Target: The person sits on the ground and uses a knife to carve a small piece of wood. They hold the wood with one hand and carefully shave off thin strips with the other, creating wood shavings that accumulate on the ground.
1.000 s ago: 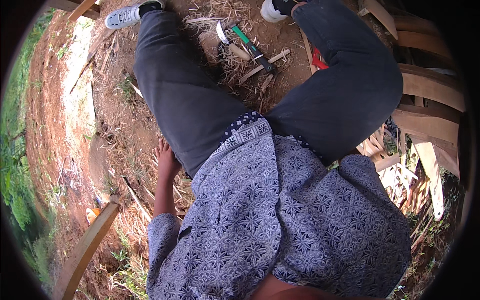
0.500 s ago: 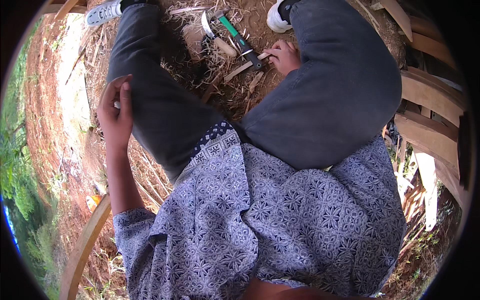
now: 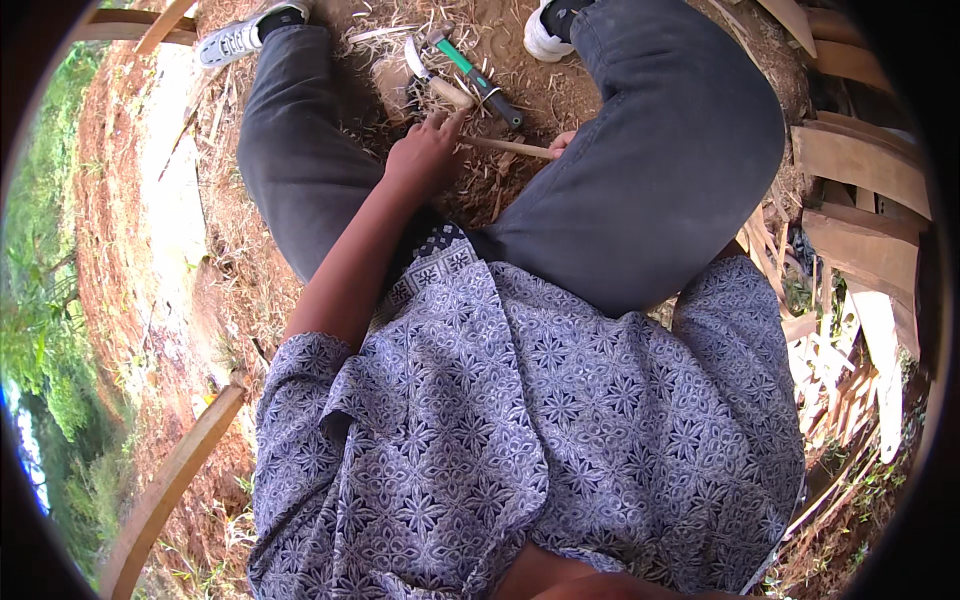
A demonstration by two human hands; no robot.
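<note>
A narrow strip of pale wood [image 3: 510, 147] is pinched at its right end by my right hand [image 3: 562, 145], mostly hidden behind my bent right leg. The strip's other end comes up to my left hand [image 3: 425, 155], whose fingers are stretched out and apart close to a curved knife's wooden handle [image 3: 452, 93]. Whether they touch the handle or the strip I cannot tell. The knife's curved metal blade [image 3: 413, 57] points away from me. Beside it on the ground lies a hammer [image 3: 475, 75] with a green and black handle.
Wood shavings [image 3: 375, 33] and dry straw litter the brown soil between my legs. Curved wooden boards [image 3: 860, 160] are stacked at the right, with split wood pieces [image 3: 840, 400] below them. A bent wooden bar [image 3: 175, 480] rises at the lower left.
My left hand has swung in from beside my left leg to the knife handle. My right hand has drawn back toward my right leg, and the wooden strip has shifted off the hammer's handle.
</note>
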